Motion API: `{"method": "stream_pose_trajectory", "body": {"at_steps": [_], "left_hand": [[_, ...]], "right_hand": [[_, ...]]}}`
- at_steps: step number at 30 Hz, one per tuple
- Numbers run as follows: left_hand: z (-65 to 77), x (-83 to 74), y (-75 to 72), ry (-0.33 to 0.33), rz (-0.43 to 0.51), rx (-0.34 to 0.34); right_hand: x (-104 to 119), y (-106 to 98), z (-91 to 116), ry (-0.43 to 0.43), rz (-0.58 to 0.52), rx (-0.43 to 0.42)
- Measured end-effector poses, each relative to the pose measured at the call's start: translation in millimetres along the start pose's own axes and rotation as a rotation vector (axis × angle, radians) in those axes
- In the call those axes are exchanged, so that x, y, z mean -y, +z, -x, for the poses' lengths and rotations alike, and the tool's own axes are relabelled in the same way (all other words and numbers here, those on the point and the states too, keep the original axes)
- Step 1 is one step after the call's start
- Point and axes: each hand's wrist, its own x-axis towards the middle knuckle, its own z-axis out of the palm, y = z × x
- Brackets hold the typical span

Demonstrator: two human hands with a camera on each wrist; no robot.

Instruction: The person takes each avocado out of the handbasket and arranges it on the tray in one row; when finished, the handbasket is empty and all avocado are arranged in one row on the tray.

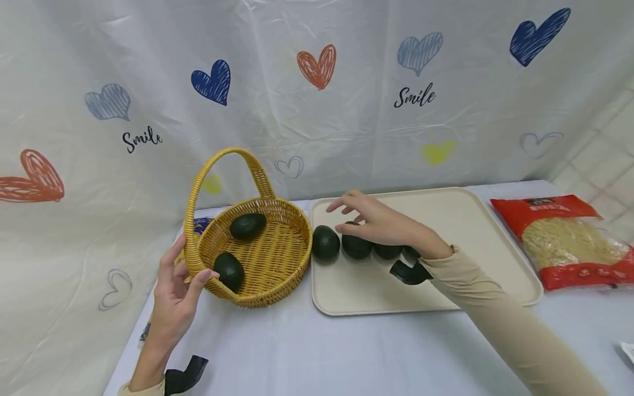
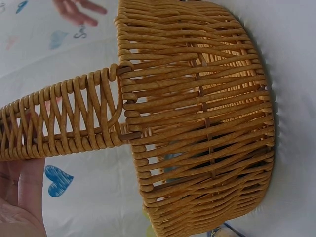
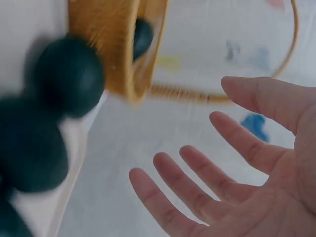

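Note:
My left hand (image 1: 173,297) holds the yellow wicker basket (image 1: 269,258) where its tall handle (image 1: 192,220) meets the rim, with the thumb on the inner side; in the left wrist view the handle partly covers the hand. Two dark green avocados (image 1: 249,226) lie in the basket. A row of several more avocados (image 1: 325,243) sits on the cream tray (image 1: 376,291), partly hidden by my right arm. Over that row hovers my right hand (image 1: 378,219), fingers spread and loosely bent. The right wrist view shows nothing in its palm.
At the tray's right lies a red and clear bag of yellowish dry food (image 1: 569,242). A blue and yellow package (image 1: 202,224) shows partly behind the basket's left side. A white curtain (image 1: 346,126) printed with hearts hangs behind the table.

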Motion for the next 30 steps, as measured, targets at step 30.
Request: {"method": "stream_pose_trajectory", "body": {"at_steps": [30], "left_hand": [[-1.4, 0.3, 0.1, 0.007, -0.087, -0.007]], "right_hand": [[74.1, 138.8, -120.2, -0.18, -0.017, 0.345]]}}
